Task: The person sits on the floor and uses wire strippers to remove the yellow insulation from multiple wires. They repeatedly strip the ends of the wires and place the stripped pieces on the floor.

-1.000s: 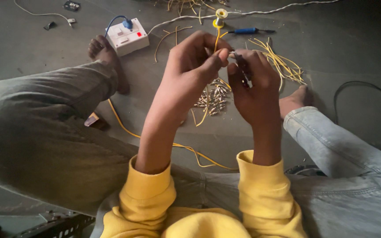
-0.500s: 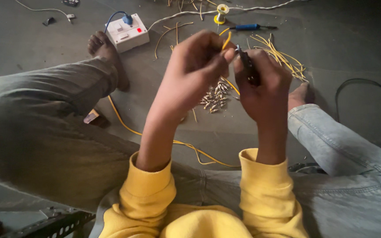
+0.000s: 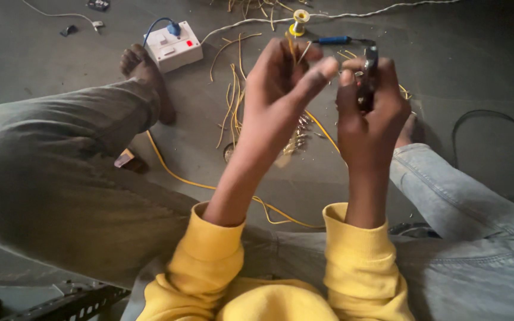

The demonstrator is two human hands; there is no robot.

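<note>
Near the white socket box [image 3: 174, 46], left hand [image 3: 281, 89] pinches a yellow wire [image 3: 292, 49]; right hand [image 3: 369, 110] grips a dark tool [image 3: 369, 74] (mostly hidden)

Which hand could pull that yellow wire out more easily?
Probably the left hand: its fingers already pinch the thin yellow wire. The right hand is full, wrapped around a small dark tool.

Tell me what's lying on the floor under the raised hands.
Under the left hand and right hand: loose yellow wires and a pile of small metal bits. The hands and forearms cover the rest.
</note>
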